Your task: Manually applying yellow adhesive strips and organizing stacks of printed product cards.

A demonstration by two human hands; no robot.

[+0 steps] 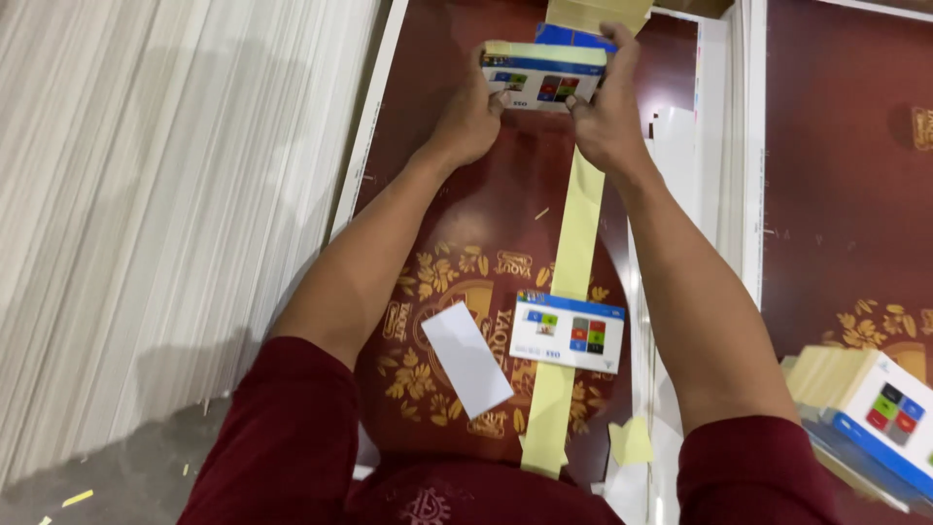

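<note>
Warm, even indoor light, soft shadows, slight motion blur, mild edge distortion.

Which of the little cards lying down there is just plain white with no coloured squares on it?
The tilted blank white card, lying beside the printed card that shows coloured squares. The left hand and right hand hold a printed stack.

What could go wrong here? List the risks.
1. Both hands, left hand and right hand, squeeze the card stack by its ends; the stack may bow or slip apart.
2. The yellow strip runs loose under the loose card; pulling it might drag that card askew.
3. The white slip lies loose near the left forearm and could get swept off.
</note>
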